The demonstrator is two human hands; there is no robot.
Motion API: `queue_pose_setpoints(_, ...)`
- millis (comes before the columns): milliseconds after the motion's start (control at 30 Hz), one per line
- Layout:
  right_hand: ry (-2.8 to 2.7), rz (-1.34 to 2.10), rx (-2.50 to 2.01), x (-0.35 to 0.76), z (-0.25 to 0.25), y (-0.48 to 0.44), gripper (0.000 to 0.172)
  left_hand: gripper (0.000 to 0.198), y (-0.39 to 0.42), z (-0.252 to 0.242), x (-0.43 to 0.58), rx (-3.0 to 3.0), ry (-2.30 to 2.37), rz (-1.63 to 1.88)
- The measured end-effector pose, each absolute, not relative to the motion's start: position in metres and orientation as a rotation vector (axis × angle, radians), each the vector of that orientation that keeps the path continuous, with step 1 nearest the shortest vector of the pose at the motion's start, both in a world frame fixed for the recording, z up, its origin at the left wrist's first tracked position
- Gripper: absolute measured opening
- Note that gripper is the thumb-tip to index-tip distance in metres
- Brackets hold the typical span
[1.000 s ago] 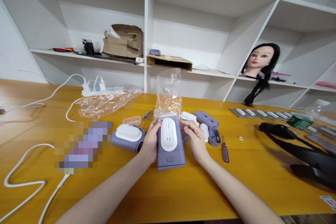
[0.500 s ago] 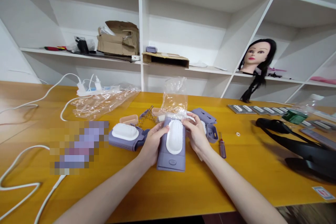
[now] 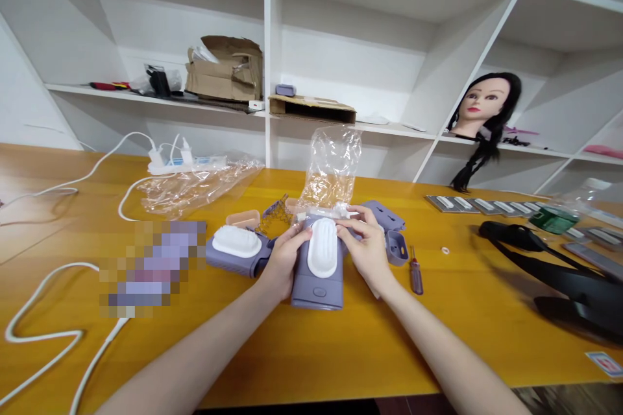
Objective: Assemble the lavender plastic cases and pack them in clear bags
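Observation:
A purple box-shaped case with an oval button near its front end lies between my hands. On its top sits a white ribbed oval piece. My left hand grips the case's left side, thumb beside the white piece. My right hand is closed at the upper right side, its thumb and fingers by the white piece's top edge. Just behind the case stands a clear plastic bag, its lower end close to my right fingertips. A second purple case with a white oval piece lies left of my left hand.
A screwdriver and a purple cup-like part lie to the right. Behind are a peach oval part and a purple slotted part. White cables run along the left; a black stand-like object occupies the right.
The view has shifted slightly. My right fingers have bent inward toward the top of the white piece, and the clear bag stands a little higher. My left hand keeps its grip.

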State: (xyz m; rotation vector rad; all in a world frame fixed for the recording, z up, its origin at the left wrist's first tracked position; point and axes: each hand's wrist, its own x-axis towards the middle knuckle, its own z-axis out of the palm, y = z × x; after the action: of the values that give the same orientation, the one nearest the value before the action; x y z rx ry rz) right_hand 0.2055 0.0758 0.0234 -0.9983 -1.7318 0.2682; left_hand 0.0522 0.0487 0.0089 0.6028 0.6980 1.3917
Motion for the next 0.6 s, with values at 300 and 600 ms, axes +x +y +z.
queue_pose_setpoints(300, -1.784, -0.052, -1.068, 0.206, 0.024, 0.072, 0.024, 0.037, 0.039, 0.015, 0.057, 0.688, 0.699, 1.374)
queue_pose_setpoints(600, -2.063, -0.298, -0.945, 0.216, 0.028, 0.073, 0.016, 0.036, 0.046, 0.01, 0.052, 0.658, 0.754, 1.399)
